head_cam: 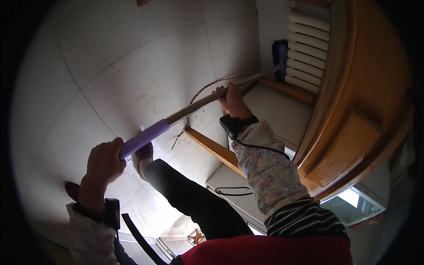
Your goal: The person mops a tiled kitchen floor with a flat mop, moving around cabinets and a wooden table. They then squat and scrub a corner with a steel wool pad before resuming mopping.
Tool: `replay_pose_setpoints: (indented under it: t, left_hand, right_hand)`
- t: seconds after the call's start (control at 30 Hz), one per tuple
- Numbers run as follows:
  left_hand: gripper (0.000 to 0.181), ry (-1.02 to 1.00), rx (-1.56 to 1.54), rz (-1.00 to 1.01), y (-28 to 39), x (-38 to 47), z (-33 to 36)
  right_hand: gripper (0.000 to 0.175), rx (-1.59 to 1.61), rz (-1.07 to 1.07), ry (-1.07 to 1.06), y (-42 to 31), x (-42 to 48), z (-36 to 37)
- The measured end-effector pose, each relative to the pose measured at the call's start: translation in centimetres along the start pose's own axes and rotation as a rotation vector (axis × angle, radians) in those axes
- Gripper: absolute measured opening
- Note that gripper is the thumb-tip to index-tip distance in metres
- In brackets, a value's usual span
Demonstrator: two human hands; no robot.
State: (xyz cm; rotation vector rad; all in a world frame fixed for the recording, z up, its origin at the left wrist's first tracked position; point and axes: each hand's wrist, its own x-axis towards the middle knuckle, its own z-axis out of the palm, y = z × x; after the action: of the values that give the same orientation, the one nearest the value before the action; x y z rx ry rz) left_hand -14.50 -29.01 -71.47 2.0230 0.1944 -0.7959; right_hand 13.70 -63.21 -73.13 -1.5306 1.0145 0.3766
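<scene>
My left hand (106,159) is closed around the end of the purple grip of a long pole (195,105). Farther along, my right hand (231,99) holds the bare metal part of the same pole, thumb on top. The pole slants up to the right to what looks like a flat mop head (281,59), purple with a dark fuzzy edge. This head lies on the floor against the radiator, and part of it may be hidden beneath it.
A white ribbed radiator (308,53) stands beside an orange-brown wooden table (344,145). One wooden leg (215,150) crosses under my right arm. A twisted red-and-black wire (202,90) runs over the tiled floor (132,73). My shoes (144,151) are below the pole.
</scene>
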Motion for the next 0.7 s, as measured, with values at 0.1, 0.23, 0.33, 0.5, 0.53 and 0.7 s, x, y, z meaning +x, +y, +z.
replay_pose_setpoints:
  t: [0.1, 0.23, 0.33, 0.5, 0.53, 0.7]
  left_hand:
    - [0.014, 0.069, 0.005, -0.053, -0.8, 1.1, -0.2]
    - [0.014, 0.049, -0.064, -0.123, -0.8, 0.5, 0.1]
    - [0.013, 0.02, -0.19, -0.18, -0.4, 0.3, 0.3]
    - [0.017, 0.144, -0.163, -0.177, 0.3, 1.5, -0.6]
    - [0.018, 0.153, -0.169, -0.174, 0.5, 1.5, -0.7]
    - [0.021, 0.103, -0.075, -0.154, 1.2, 0.2, -1.2]
  right_hand:
    - [0.017, -0.022, 0.004, -0.027, 0.1, 1.4, 1.4]
    - [0.014, -0.086, 0.021, -0.022, 1.1, 3.4, 4.1]
    - [0.021, -0.202, 0.016, -0.126, 1.2, 5.6, 8.4]
    - [0.027, -0.099, -0.002, -0.404, -2.3, 8.7, 14.7]
    - [0.026, -0.121, -0.017, -0.384, -2.7, 8.5, 14.7]
    - [0.022, -0.154, -0.009, -0.338, -2.8, 6.3, 12.9]
